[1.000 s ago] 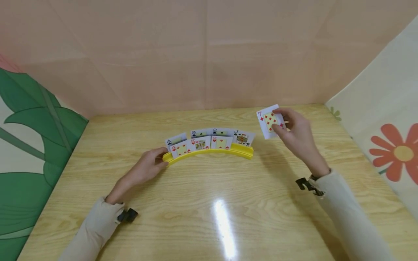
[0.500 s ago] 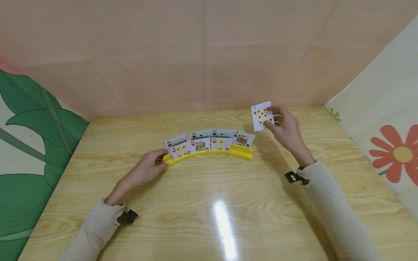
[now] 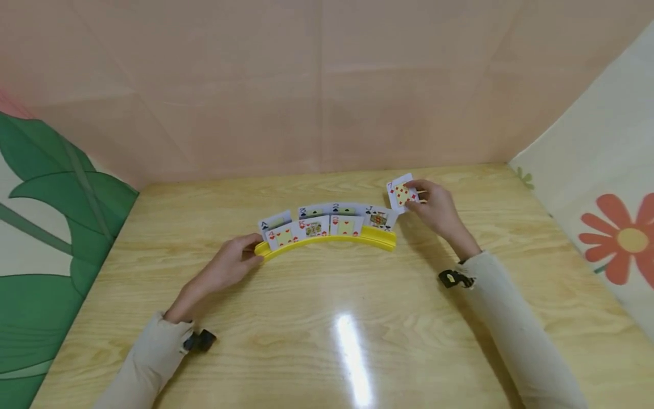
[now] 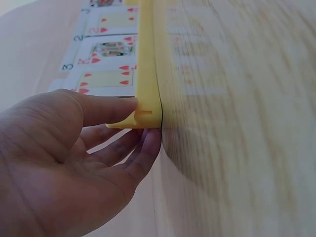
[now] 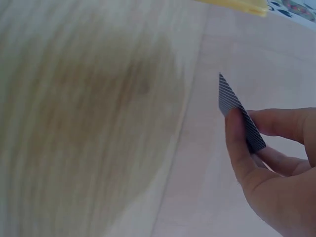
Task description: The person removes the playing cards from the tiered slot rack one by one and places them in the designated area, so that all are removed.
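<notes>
A curved yellow card holder [image 3: 378, 237] stands on the table with playing cards upright in two rows. In front are the four of hearts [image 3: 283, 236], the king of hearts [image 3: 314, 228] and another heart card [image 3: 346, 226]. Behind them stand several spades, with the jack of spades [image 3: 379, 218] at the right end. My left hand [image 3: 232, 262] grips the holder's left end, thumb on one side and fingers behind in the left wrist view. My right hand [image 3: 436, 210] pinches the seven of diamonds [image 3: 402, 194] beyond the holder's right end. Its dark striped back [image 5: 237, 108] shows in the right wrist view.
The wood-grain table [image 3: 286, 329] reaches back to a pinkish cloth wall [image 3: 317, 102]. Printed side panels flank it, with green leaves [image 3: 46, 227] at left and a red flower [image 3: 631, 238] at right.
My right hand has carried the seven of diamonds leftward, closer to the holder's right end; the card was raised, then lowered. My left hand and the holder have stayed in place.
</notes>
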The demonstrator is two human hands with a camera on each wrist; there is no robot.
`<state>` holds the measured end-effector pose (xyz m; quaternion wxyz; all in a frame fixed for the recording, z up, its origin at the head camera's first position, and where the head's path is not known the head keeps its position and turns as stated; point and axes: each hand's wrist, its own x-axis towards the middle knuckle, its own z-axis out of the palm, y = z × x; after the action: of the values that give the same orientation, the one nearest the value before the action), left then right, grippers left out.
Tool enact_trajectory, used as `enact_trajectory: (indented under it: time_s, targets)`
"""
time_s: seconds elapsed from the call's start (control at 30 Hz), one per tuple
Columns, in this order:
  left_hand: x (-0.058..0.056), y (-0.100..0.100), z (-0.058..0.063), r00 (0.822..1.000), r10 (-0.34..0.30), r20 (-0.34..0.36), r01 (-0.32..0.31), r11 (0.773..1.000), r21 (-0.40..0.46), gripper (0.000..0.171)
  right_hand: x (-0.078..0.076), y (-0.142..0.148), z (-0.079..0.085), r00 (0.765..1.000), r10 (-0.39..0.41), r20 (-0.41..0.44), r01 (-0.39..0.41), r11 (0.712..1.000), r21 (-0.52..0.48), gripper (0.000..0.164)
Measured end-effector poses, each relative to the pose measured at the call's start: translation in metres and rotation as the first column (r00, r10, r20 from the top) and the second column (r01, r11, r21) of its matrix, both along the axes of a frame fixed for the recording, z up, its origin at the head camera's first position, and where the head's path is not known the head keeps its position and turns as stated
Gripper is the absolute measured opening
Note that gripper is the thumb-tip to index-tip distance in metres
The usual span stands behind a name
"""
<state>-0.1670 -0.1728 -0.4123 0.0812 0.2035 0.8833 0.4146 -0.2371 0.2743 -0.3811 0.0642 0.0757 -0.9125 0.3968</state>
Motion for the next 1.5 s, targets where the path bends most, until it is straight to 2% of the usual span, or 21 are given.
enact_trajectory:
  time_s: [0.17, 0.33, 0.5, 0.93, 1.5]
  targets:
    - [0.000, 0.002, -0.002, 1.000, -0.014, 0.002, 0.014, 1.000, 0.014, 0.030, 0.001, 0.002, -0.005, 0.997, 0.043, 0.061, -0.049, 0.994, 0.093, 0.048]
    - [0.001, 0.002, -0.001, 1.000, -0.015, 0.012, 0.014, 1.000, 0.010, 0.030, 0.001, 0.008, -0.008, 0.986, 0.092, 0.139, -0.118, 0.975, 0.191, 0.049]
    - [0.002, 0.000, -0.002, 1.000, -0.018, 0.006, 0.018, 1.000, 0.022, 0.029, 0.000, 0.011, -0.010, 0.979, 0.112, 0.168, -0.151, 0.958, 0.243, 0.049]
    - [0.002, -0.001, -0.003, 1.000, -0.015, 0.000, 0.015, 0.999, 0.032, 0.028, -0.003, 0.018, -0.017, 0.977, 0.129, 0.167, -0.172, 0.946, 0.274, 0.047]
    - [0.000, 0.000, -0.003, 1.000, -0.016, -0.008, 0.017, 0.999, 0.043, 0.030, -0.002, 0.020, -0.016, 0.976, 0.133, 0.174, -0.179, 0.944, 0.278, 0.044]
